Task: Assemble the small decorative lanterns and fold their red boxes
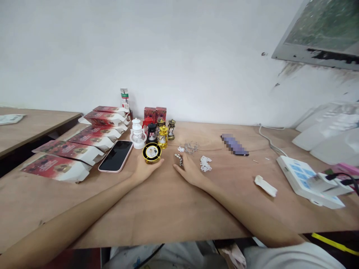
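My left hand (144,172) is closed around a small black and gold lantern (152,152), whose round base with a pale centre faces me. The thumb points right along its near side; the other fingers are partly hidden. My right hand (192,173) rests on the table, thumb and fingers apart, beside a little pile of button cells (179,158). Behind it lies a heap of thin metal wire pieces (191,147), and to its right are small white plastic pieces (205,163). Other lanterns stand behind my left hand: white (138,136), black (152,131), gold (163,137) and bronze-coloured (172,130).
Red printed cartons (60,166) lie in a row at the left, next to a phone (116,157). A blurred purple object (235,144), a crumpled white scrap (266,186) and a power strip (303,179) with plugs are on the right. Small red boxes (155,113) stand near the wall.
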A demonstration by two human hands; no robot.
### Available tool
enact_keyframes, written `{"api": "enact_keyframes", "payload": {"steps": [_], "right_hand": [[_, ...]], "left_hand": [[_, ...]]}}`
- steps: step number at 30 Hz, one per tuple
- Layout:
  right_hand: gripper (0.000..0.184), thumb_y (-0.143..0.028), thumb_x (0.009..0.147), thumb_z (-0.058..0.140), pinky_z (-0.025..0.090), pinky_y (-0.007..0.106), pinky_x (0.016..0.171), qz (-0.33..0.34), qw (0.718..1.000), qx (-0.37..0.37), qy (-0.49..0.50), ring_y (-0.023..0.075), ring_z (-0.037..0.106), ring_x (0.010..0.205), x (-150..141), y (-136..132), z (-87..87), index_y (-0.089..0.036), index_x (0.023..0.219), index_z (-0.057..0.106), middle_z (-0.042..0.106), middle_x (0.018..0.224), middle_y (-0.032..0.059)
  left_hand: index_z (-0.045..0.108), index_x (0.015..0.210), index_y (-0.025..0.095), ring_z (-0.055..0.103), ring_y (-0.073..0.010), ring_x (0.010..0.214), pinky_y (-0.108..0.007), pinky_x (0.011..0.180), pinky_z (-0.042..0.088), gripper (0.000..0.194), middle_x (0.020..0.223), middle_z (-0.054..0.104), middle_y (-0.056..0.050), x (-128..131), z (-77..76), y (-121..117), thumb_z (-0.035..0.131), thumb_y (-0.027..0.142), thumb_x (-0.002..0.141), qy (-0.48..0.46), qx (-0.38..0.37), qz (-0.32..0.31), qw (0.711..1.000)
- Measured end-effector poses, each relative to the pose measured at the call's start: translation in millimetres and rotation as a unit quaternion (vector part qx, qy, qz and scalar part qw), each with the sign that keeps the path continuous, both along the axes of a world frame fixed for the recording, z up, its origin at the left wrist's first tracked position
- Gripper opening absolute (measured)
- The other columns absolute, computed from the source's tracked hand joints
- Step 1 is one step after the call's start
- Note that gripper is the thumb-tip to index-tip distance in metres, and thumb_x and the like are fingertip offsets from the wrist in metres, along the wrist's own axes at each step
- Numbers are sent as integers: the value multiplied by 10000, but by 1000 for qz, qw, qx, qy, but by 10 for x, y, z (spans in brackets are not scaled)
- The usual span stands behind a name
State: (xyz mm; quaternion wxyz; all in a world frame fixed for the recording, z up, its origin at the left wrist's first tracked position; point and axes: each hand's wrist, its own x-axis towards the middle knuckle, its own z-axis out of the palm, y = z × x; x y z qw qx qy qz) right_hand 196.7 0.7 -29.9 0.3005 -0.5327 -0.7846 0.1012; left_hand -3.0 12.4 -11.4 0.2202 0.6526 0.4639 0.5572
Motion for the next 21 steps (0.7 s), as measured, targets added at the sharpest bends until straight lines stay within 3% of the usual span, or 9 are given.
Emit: {"api": "enact_keyframes", "payload": {"steps": [3, 10, 17, 21], "right_hand": [[303, -236, 868, 469, 422, 447, 986, 11, 1000, 1, -13, 275, 543, 1141, 60, 46, 43, -113, 1144, 488, 579, 1195, 183], [186, -145, 831, 526, 472, 386, 884, -17, 999, 48, 12, 243, 609, 1007, 156, 120, 9, -154, 1009, 581, 664, 1063, 115], [138, -106, 807, 559, 495, 349, 760, -14, 996, 86, 13, 227, 645, 864, 183, 153, -43, -202, 877, 628, 704, 907, 59], [114, -110, 795, 585, 509, 356, 712, -17, 989, 146, 14, 243, 644, 838, 195, 166, -75, -202, 846, 630, 708, 861, 63]], "left_hand": [[587, 930, 156, 652, -245, 903, -412, 866, 524, 397, 953, 695, -86, -47, 13, 23, 697, 386, 627, 32, 34, -5, 999], [576, 1031, 175, 624, -222, 988, -364, 885, 498, 342, 1072, 666, -76, -151, 126, 20, 606, 247, 698, 158, 81, -65, 982], [567, 1053, 175, 627, -218, 987, -363, 882, 500, 350, 1074, 663, -80, -159, 68, 53, 598, 213, 707, 164, 103, -90, 977], [561, 1061, 182, 622, -221, 993, -376, 885, 497, 351, 1078, 661, -74, -159, 64, 51, 589, 198, 712, 180, 120, -112, 970]]}}
